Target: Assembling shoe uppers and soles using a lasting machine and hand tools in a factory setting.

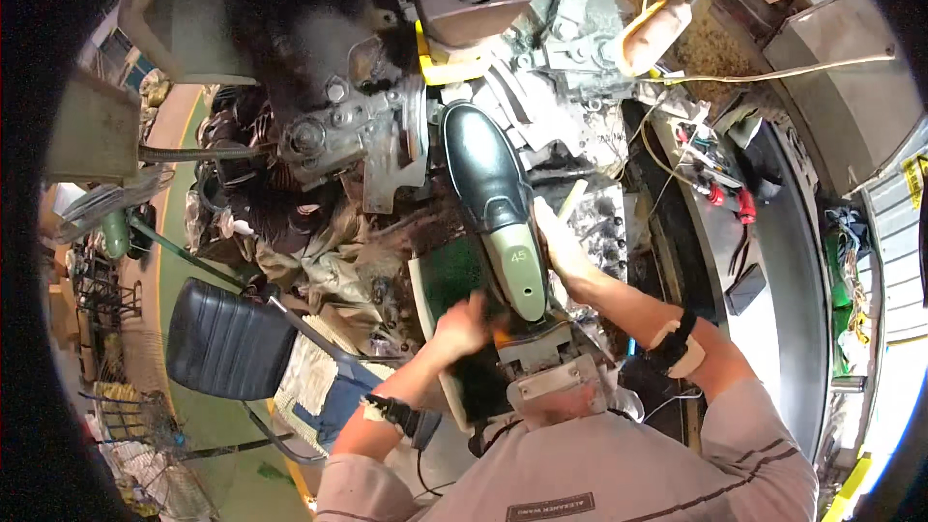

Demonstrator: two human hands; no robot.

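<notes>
A shiny black slip-on shoe (pixel 481 155) sits on a pale green shoe last (pixel 520 271), its toe pointing away from me toward the machine. The heel end of the last shows bare, with a small hole in it, above a metal support (pixel 553 377). Along the shoe's right side lies my right hand (pixel 563 246), gripping it near the heel; its fingertips are partly hidden. My left hand (pixel 462 329), smeared by motion, is closed left of the last's lower end. A dark shape and an orange bit show beside it, too blurred to name.
A large grimy machine (pixel 338 126) with a yellow part (pixel 449 66) rises ahead. To the left stands a black chair (pixel 232 338). A grey bench (pixel 773 329) on the right carries red-handled tools (pixel 730 201). A lamp (pixel 655 37) hangs at the upper right.
</notes>
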